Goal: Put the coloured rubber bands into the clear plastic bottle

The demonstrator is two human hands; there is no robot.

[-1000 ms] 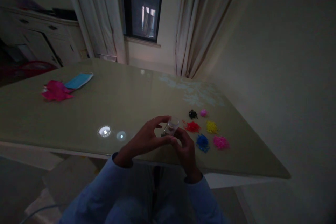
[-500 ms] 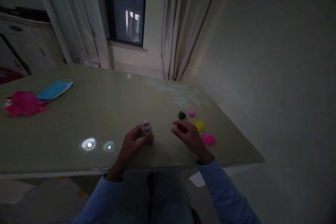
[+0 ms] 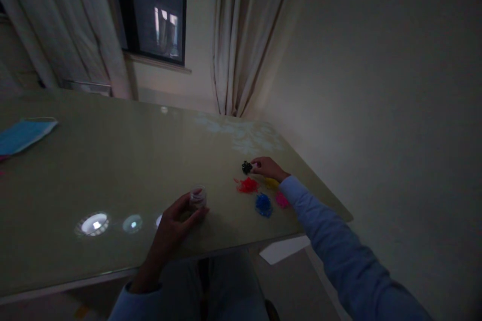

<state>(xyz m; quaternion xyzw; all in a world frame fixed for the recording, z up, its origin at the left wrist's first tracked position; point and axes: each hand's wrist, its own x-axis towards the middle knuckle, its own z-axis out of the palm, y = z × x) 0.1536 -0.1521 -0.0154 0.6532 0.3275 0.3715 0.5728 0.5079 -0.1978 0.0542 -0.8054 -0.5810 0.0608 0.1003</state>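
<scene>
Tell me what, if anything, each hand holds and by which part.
The left hand holds the clear jar by its sides; whether the right hand, beside the black pile, holds anything cannot be told.

The view was dim; bright round reflections [image 3: 94, 223] glared off the glossy tabletop [image 3: 143, 160], and the top-right corner darkened.

Clear jar [image 3: 198, 196] in left hand [image 3: 173, 224]
</scene>
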